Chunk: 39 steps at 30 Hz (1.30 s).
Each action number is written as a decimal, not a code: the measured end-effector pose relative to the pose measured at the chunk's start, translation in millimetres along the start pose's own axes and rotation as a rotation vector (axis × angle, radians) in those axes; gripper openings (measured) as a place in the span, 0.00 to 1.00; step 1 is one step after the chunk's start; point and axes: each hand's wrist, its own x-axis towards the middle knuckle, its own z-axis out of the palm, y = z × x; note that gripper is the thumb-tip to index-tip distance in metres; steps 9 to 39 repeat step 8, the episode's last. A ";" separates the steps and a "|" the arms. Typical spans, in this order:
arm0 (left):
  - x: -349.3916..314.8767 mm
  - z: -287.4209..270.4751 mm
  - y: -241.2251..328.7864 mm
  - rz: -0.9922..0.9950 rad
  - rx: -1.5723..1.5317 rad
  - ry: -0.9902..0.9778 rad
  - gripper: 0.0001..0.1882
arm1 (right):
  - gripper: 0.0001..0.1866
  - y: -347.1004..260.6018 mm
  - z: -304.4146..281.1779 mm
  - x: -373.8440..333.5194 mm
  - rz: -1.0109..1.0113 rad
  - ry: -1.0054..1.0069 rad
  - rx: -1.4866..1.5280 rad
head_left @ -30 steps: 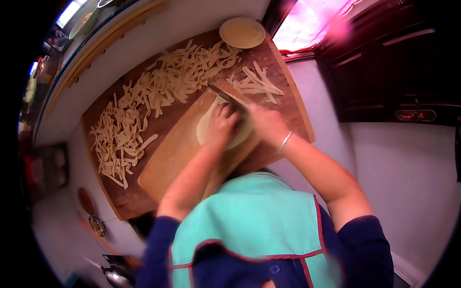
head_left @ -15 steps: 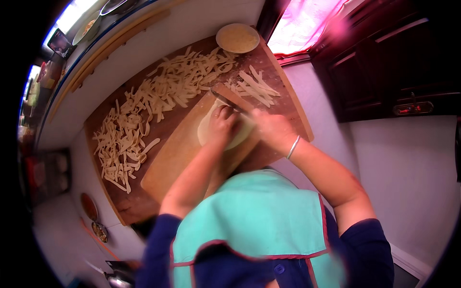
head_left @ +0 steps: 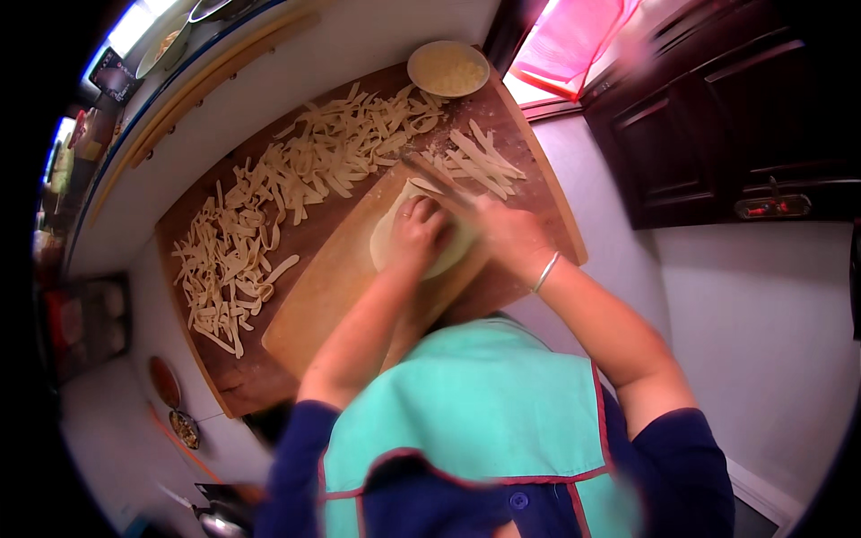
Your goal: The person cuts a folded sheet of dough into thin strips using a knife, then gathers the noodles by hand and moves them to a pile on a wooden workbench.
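A pale, flat sheet of dough [head_left: 384, 240] lies on a wooden cutting board [head_left: 314, 300]. My left hand [head_left: 417, 231] presses down on it with curled fingers, close to the blade. In my right hand [head_left: 513, 235], the handle of a knife [head_left: 438, 182] is gripped. Its wide blade is blurred and crosses the far edge of the dough, tip toward the upper left. Cut dough strips [head_left: 480, 161] lie just beyond the knife. A larger spread of floured strips [head_left: 314, 157] covers the table's far and left side. My fingers hide part of the dough.
The board rests on a brown wooden table [head_left: 552, 193] with a pale rim. A white bowl [head_left: 448, 70] of pale yellow contents stands at its far corner. A shelf edge with a wooden rail [head_left: 193, 99] runs at upper left. Dark cabinet doors [head_left: 708, 134] hang at right.
The knife has shifted slightly and its blade now appears more edge-on and blurred. My left hand stays on the dough. The pink curtain by the window has swung.
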 end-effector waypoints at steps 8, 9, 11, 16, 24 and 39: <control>0.4 -1.6 1.1 -0.015 -0.023 -0.038 0.15 | 0.08 -8.5 -3.2 -0.2 -0.088 -0.069 -0.098; 0.4 -1.6 1.1 -0.015 -0.023 -0.038 0.15 | 0.08 -8.5 -3.2 -0.2 -0.088 -0.069 -0.098; 0.4 -1.6 1.1 -0.015 -0.023 -0.038 0.15 | 0.08 -8.5 -3.2 -0.2 -0.088 -0.069 -0.098; 0.4 -1.6 1.1 -0.015 -0.023 -0.038 0.15 | 0.08 -8.5 -3.2 -0.2 -0.088 -0.069 -0.098; 0.4 -1.6 1.1 -0.015 -0.023 -0.038 0.15 | 0.08 -8.5 -3.2 -0.2 -0.088 -0.069 -0.098; 0.4 -1.6 1.1 -0.015 -0.023 -0.038 0.15 | 0.08 -8.5 -3.2 -0.2 -0.088 -0.069 -0.098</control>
